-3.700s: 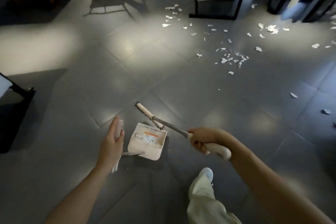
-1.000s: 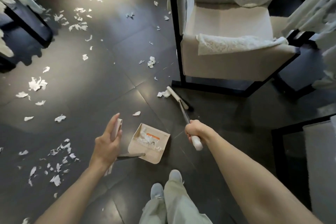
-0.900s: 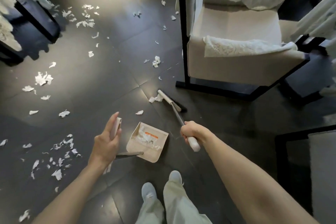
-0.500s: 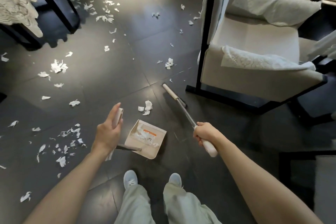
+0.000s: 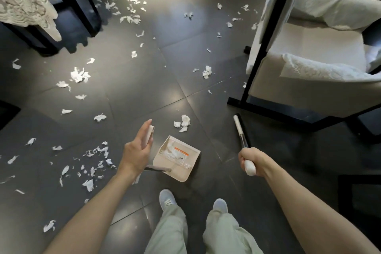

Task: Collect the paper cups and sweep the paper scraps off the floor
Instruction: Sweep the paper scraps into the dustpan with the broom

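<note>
My right hand is curled tight round the long thin broom, and my left hand pinches the tall handle of the flat dustpan, low in the middle. I should sweep slowly so the light, crumpled paper scraps just above the pan slide in over the smooth shiny floor.

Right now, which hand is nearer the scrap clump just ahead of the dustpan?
Left. Left hand, holding the dustpan handle, sits just left of the scrap clump; right hand, gripping the broom, is farther off, right of it.
</note>
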`<state>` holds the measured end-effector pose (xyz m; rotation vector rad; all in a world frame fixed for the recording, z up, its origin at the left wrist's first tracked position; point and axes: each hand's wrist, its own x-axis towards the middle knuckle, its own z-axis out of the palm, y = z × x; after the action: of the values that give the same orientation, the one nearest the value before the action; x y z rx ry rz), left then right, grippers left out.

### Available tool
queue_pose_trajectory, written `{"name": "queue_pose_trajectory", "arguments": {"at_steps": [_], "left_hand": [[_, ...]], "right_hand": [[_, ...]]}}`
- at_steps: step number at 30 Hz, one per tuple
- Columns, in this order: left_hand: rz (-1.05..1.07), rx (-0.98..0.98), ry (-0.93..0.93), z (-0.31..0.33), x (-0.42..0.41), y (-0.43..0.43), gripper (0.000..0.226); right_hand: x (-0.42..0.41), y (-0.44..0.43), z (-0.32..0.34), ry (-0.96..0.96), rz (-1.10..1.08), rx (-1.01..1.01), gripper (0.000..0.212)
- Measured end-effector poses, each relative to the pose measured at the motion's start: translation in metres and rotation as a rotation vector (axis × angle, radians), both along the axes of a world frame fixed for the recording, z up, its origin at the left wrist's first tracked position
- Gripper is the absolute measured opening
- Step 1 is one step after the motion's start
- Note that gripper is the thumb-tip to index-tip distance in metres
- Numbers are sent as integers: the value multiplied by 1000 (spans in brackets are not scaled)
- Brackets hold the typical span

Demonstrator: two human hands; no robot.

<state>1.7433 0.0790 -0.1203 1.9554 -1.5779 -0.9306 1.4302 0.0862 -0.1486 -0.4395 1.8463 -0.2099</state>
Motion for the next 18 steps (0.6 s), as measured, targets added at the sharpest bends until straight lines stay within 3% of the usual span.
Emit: {"name": "queue_pose_trajectory", "arguments": {"at_steps": [11,18], "left_hand": [[-24,41,12,-13,102,-40,52],[-70,68,35,-15,127,-79,53]], "right_hand": [[162,-72,8,-225,-42,87,17],[164,-95,30,-73,127,56,22]]}}
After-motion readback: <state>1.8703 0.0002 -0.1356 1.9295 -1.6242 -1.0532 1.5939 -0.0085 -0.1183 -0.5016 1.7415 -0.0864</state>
